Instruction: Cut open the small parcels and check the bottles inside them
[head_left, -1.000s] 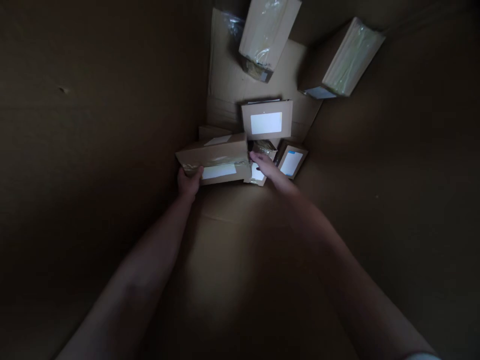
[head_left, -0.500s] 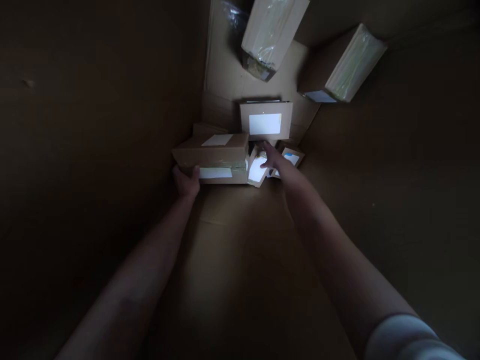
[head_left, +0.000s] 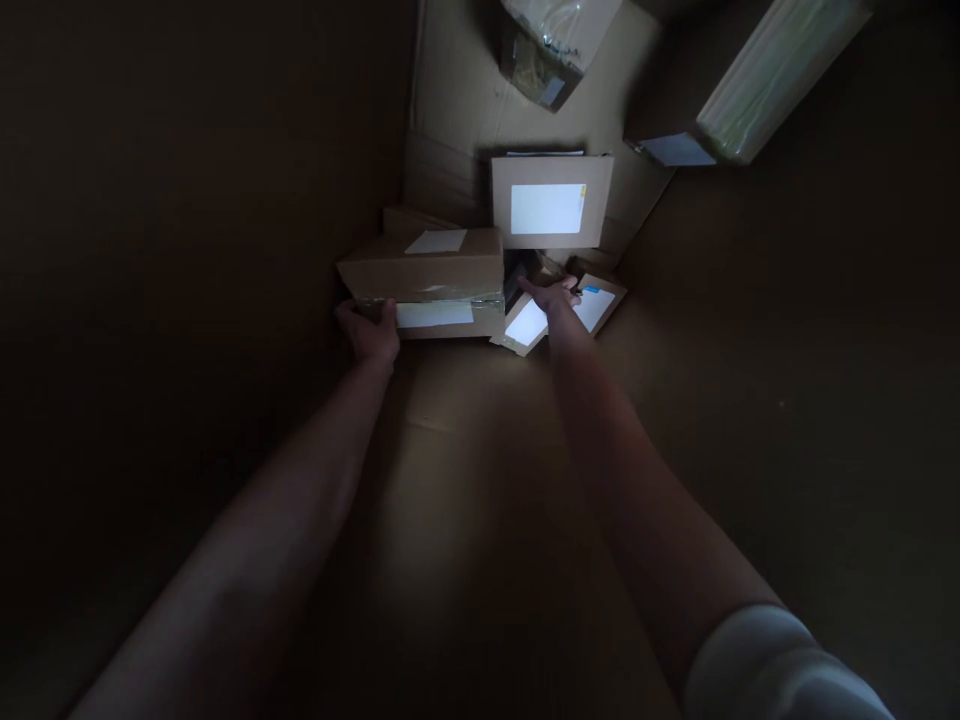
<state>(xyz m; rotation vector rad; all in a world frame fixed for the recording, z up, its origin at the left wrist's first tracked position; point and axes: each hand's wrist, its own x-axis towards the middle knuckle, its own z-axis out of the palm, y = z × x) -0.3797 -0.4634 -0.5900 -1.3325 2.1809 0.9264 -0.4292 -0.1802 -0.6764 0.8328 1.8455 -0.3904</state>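
Note:
My left hand [head_left: 370, 333] grips the lower left end of a brown cardboard box [head_left: 431, 270], its thumb on the front. Pale labels show on this box's top and front, with clear tape at the right end. My right hand [head_left: 553, 295] reaches over a small labelled box [head_left: 525, 322], thumb stretched to the left and the other fingers apart from it. Part of that small box is hidden under the hand. Just right of my fingers lies another small box [head_left: 598, 300] with a white and blue label.
Behind my hands stands a cardboard box [head_left: 553, 205] with a white label. Farther back are a tape-wrapped box [head_left: 544, 75] and a large taped box [head_left: 679, 110] at the right. Dark cardboard walls [head_left: 225, 200] rise around a cardboard floor [head_left: 442, 480].
My right hand has shifted right and turned, its thumb now pointing left. The small box under it leans more to the right. My left hand keeps its hold; the view has moved slightly.

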